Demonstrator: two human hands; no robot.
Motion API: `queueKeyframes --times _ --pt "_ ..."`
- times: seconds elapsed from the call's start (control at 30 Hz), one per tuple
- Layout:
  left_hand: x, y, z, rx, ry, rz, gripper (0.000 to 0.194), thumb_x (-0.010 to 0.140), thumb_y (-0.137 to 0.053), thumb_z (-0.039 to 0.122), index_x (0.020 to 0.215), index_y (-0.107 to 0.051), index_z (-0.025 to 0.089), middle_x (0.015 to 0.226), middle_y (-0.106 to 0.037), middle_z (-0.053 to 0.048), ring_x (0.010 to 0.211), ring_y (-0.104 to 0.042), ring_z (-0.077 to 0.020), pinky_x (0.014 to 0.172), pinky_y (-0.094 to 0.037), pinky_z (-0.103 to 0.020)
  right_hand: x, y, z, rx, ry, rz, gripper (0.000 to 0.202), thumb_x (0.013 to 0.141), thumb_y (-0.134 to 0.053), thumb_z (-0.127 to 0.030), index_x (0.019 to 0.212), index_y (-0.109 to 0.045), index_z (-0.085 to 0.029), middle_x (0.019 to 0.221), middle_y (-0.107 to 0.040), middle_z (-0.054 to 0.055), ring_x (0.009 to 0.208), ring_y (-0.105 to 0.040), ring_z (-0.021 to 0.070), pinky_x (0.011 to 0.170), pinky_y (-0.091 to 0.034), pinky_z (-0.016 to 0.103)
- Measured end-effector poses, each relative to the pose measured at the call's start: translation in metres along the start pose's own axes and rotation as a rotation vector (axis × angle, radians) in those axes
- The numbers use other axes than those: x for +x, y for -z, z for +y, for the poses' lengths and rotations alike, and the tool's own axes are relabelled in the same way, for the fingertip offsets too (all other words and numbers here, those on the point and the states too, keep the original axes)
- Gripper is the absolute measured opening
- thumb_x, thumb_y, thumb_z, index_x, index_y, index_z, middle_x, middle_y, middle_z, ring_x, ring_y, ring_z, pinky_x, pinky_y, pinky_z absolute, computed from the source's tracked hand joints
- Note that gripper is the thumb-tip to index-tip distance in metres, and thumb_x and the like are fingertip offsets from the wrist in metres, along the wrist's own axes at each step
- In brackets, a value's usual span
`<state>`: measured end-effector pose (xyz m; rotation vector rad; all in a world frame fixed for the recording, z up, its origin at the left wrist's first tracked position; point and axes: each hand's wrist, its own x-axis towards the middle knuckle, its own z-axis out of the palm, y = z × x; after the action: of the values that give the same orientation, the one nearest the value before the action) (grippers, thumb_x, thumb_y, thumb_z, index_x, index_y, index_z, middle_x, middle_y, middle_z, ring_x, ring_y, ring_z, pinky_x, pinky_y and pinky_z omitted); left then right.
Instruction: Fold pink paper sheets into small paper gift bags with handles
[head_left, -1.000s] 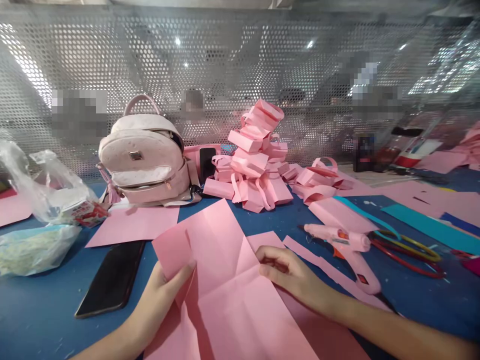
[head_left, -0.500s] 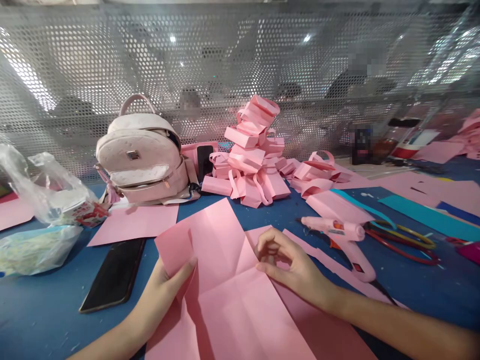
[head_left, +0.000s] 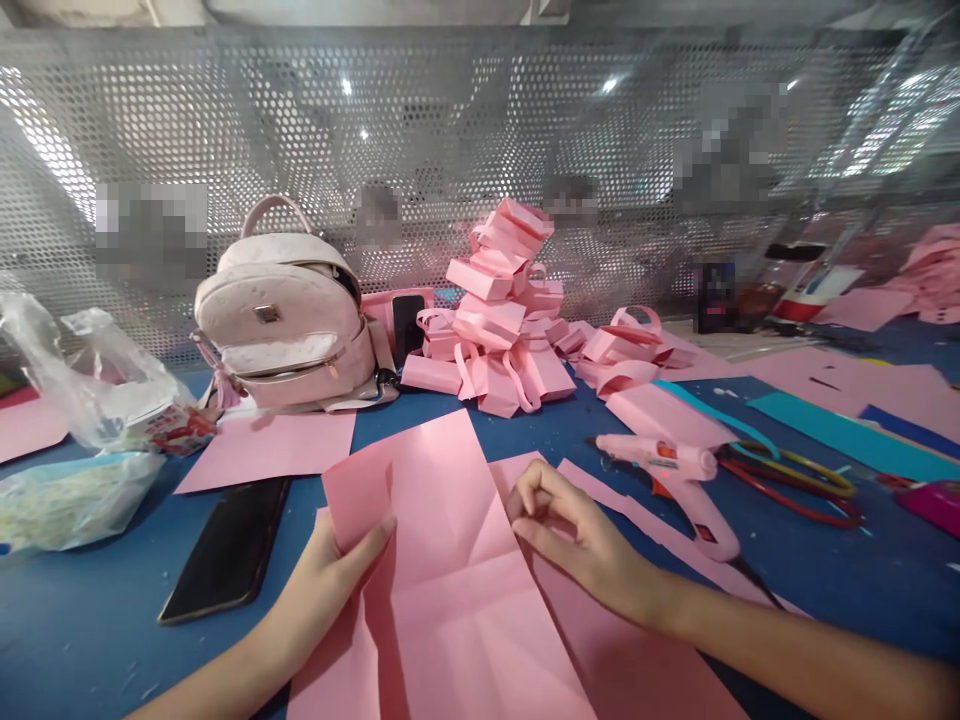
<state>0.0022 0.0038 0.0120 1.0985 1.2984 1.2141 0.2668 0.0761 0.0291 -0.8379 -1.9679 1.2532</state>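
A creased pink paper sheet [head_left: 457,540] stands partly raised in front of me, its left side folded over. My left hand [head_left: 349,560] grips that folded side, thumb on the near face and fingers behind. At the right edge of the sheet, my right hand [head_left: 566,525] is closed, fingers curled and thumb against the paper's edge; its fingertips are partly hidden. More pink paper [head_left: 637,660] lies beneath, under my right wrist. To the right of that hand rests a pink glue gun [head_left: 675,465], lying on its side near a pink paper strip [head_left: 720,565].
A pile of folded pink paper pieces [head_left: 495,330] rises at the back centre, beside a pale pink backpack [head_left: 289,310]. Left are a dark phone [head_left: 225,550] and plastic bags [head_left: 82,495]. Scissors [head_left: 795,490] and blue strips [head_left: 855,430] lie right. A perforated metal panel [head_left: 465,120] stands behind.
The raised top of the sheet has shifted slightly right. My right fingers have curled in more at its edge, while my left hand keeps its grip. The view has shifted slightly.
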Motion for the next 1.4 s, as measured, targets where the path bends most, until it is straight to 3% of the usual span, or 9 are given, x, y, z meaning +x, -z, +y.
queueKeyframes --times 0.1,0.2,0.5,0.8,1.03,1.27,1.4 --pt "-0.001 0.000 0.001 -0.011 0.012 -0.016 0.040 0.087 -0.070 0.047 0.112 -0.071 0.016 0.103 -0.077 -0.011 0.094 -0.074 -0.0329 0.087 -0.059 -0.042 -0.001 -0.001 0.000 -0.051 0.009 0.040 0.024 0.097 -0.050 -0.039 0.082 -0.040 -0.024 0.077 -0.046 -0.003 0.068 -0.046 0.0139 0.063 -0.040 0.026" --pt "-0.002 0.001 0.000 -0.008 0.009 -0.012 0.042 0.086 -0.071 0.047 0.112 -0.071 0.015 0.102 -0.077 -0.011 0.092 -0.074 -0.0327 0.085 -0.060 -0.041 -0.002 -0.002 -0.002 -0.098 0.033 -0.006 0.010 0.097 -0.048 -0.034 0.093 -0.051 -0.025 0.086 -0.053 0.000 0.079 -0.054 0.0160 0.068 -0.043 0.027" --pt "-0.006 0.000 0.000 -0.066 0.008 0.012 0.042 0.083 -0.074 0.045 0.111 -0.072 0.014 0.100 -0.078 -0.011 0.087 -0.074 -0.0319 0.078 -0.061 -0.039 -0.003 -0.006 0.002 -0.098 0.057 -0.032 0.018 0.097 -0.046 -0.022 0.110 -0.058 -0.024 0.113 -0.062 0.005 0.101 -0.060 0.0177 0.082 -0.047 0.028" --pt "-0.011 -0.003 0.006 -0.012 0.016 -0.045 0.039 0.083 -0.074 0.045 0.103 -0.071 0.012 0.092 -0.078 -0.009 0.079 -0.074 -0.0259 0.071 -0.059 -0.032 -0.007 -0.010 -0.005 -0.090 0.095 -0.130 0.032 0.076 -0.051 -0.002 0.093 -0.070 -0.021 0.091 -0.068 -0.001 0.072 -0.057 0.0115 0.066 -0.042 0.022" --pt "-0.019 -0.008 0.010 0.045 0.026 -0.094 0.034 0.086 -0.072 0.045 0.098 -0.071 0.013 0.086 -0.077 -0.007 0.076 -0.072 -0.0225 0.065 -0.057 -0.028 -0.007 -0.011 -0.003 -0.222 0.207 -0.254 0.044 0.073 -0.046 0.004 0.092 -0.075 -0.022 0.092 -0.076 -0.001 0.078 -0.063 0.0144 0.071 -0.043 0.025" --pt "-0.022 -0.010 0.010 0.062 -0.020 -0.110 0.026 0.089 -0.069 0.042 0.094 -0.070 0.016 0.087 -0.076 -0.004 0.079 -0.071 -0.0197 0.068 -0.057 -0.025 -0.005 -0.011 -0.006 -0.366 0.180 -0.287 0.036 0.077 -0.052 -0.001 0.087 -0.078 -0.024 0.079 -0.075 -0.003 0.071 -0.054 0.0148 0.073 -0.041 0.027" --pt "-0.025 -0.011 0.008 0.058 -0.016 -0.127 0.027 0.091 -0.066 0.042 0.100 -0.070 0.017 0.091 -0.076 -0.004 0.081 -0.072 -0.0205 0.069 -0.058 -0.026 -0.004 -0.010 -0.008 -0.281 0.129 -0.320 0.030 0.080 -0.052 -0.004 0.085 -0.076 -0.021 0.078 -0.073 -0.003 0.070 -0.056 0.0134 0.075 -0.042 0.026"
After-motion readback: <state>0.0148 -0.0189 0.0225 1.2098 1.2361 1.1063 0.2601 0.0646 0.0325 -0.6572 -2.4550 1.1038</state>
